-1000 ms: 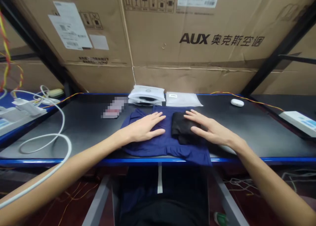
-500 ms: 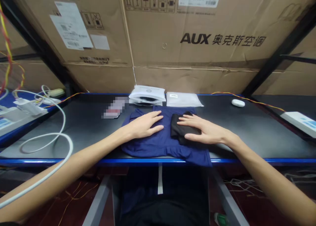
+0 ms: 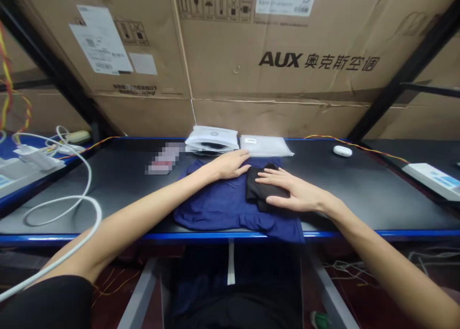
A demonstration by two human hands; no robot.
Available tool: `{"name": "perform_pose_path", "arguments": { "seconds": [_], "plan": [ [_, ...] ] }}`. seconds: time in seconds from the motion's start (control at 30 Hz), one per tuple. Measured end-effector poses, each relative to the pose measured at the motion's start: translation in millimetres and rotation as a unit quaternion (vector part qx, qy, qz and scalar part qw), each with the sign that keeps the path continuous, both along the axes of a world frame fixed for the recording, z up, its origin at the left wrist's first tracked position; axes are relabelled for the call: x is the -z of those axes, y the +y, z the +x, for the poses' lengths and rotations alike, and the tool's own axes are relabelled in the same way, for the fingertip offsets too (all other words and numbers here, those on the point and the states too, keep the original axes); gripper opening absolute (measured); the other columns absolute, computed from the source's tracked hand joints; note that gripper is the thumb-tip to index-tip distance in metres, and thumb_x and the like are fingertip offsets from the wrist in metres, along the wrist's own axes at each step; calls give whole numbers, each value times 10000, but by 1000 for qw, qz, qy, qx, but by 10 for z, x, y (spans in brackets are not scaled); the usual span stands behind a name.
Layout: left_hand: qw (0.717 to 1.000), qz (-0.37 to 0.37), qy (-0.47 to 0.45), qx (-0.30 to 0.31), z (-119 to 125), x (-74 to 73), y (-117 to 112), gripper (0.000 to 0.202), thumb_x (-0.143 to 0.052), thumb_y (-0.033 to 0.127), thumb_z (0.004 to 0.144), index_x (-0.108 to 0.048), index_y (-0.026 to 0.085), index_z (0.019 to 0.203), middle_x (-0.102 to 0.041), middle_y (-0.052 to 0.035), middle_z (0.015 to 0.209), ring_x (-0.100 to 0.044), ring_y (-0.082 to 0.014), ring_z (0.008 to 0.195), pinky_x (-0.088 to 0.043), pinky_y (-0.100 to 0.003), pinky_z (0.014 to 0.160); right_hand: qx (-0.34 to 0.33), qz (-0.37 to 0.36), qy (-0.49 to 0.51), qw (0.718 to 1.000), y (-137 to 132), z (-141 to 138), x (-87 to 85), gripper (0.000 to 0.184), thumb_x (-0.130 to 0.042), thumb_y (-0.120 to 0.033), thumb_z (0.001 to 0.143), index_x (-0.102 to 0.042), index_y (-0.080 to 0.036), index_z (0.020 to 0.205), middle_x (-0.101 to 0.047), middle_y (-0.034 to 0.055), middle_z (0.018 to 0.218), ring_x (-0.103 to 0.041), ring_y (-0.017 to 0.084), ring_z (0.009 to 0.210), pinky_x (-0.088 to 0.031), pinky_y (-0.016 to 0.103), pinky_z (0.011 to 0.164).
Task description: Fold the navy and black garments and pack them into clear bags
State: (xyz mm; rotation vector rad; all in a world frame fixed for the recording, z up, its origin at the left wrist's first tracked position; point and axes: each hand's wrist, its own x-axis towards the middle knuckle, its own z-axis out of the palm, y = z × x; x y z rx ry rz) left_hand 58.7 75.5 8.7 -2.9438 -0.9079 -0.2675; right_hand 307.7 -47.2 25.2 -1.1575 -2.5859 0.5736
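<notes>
A navy blue cloth garment [image 3: 215, 204] lies spread on the black tabletop, one corner hanging over the front edge. On its right part rests a folded black cloth [image 3: 257, 194]. My right hand [image 3: 287, 187] lies over this black cloth with its fingers stretched out. Over the far part of the navy garment is my left hand [image 3: 232, 164], fingers extended toward the right, close to the white packets. Some of the garment is hidden under my left forearm.
White packets [image 3: 212, 139] and a flat translucent packet [image 3: 266, 146] lie behind the garment. A white earbud case [image 3: 342, 151] sits right, a blurred-out object [image 3: 165, 158] left. A white cable [image 3: 86, 194] loops at left. A large cardboard box [image 3: 215, 84] stands behind.
My left hand has slid forward and to the right across the navy garment. My right hand stays on the black cloth. The view has shifted slightly.
</notes>
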Motion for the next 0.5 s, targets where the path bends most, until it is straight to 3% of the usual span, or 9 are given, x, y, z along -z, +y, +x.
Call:
{"name": "perform_pose_path", "arguments": {
  "seconds": [0.17,0.33,0.5],
  "plan": [
    [998,26,-56,31,-10,2,-25,461,-446,323,1011,-532,92,1399,-525,-201,1473,-547,-286,1340,-436,-417,1140,-2,-1,-11,1000,10,8,4,655,-552,-621,948,-488,-301,1516,-417,42,1615,-253,298,1542,-128,563,1274],
    [989,53,-93,104,-91,3,-68,417,-410,154,983,-579,139,1364,-568,-169,1388,-659,-230,1158,-545,-340,988,0,-14,-8,1000,-1,12,-24,697,-590,-639,918,-489,-296,1517,-401,38,1625,-236,300,1547,-138,537,1279],
    [981,119,-129,89,-233,-16,-317,373,-398,131,1002,-648,175,1275,-657,-123,1243,-717,-180,946,-601,-278,805,-9,-36,-23,999,13,11,-41,808,-651,-667,862,-447,-285,1544,-331,51,1659,-192,327,1556,-92,566,1276]
  ]
}}
